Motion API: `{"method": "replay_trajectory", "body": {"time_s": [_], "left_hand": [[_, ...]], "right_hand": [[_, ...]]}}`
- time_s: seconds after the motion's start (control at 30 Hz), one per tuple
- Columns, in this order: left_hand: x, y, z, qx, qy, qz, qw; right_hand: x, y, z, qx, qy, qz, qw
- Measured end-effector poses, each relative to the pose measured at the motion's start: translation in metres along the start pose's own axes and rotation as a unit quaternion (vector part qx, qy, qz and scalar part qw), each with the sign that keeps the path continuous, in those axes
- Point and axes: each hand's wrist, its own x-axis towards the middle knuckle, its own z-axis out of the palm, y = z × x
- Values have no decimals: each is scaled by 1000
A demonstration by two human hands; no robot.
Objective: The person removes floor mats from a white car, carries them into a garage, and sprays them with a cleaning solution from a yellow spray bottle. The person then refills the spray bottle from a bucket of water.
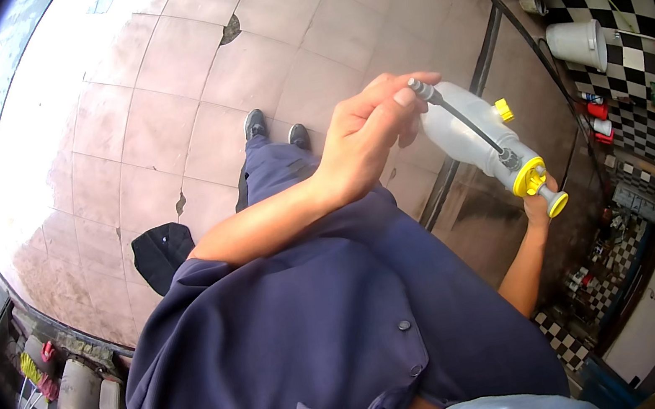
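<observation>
A pump sprayer (457,134) with a translucent white bottle is held tilted in front of me on the right. Its yellow-and-grey pump head (532,176) points toward me, low and to the right. A thin dark spray wand (463,118) runs along the bottle to a grey nozzle (422,90). The thumb and fingers of my left hand (360,136) are closed at that nozzle, beside the bottle's far end. My right hand (541,205) grips the sprayer by its pump end. Most of its fingers are hidden behind the pump head.
A black cloth-like item (163,257) lies left of my body. Beyond are pinkish floor tiles (165,136) with chipped spots. At right, a white bucket (577,47) and red containers (600,121) stand on checkered tiles. Grey canisters (80,391) stand at lower left.
</observation>
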Motion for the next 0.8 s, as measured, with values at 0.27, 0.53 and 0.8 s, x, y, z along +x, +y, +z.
{"method": "replay_trajectory", "body": {"time_s": [0.27, 0.53, 0.8], "left_hand": [[-1, 27, -27, -62, 25, -49, 996], [5, 53, -29, -201, 35, -178, 963], [26, 63, -19, -293, -35, -238, 925]], "right_hand": [[10, -59, 13, -103, 43, -112, 987], [6, -60, 20, -86, 59, -98, 990], [-7, 10, 30, 49, 60, 38, 996]]}}
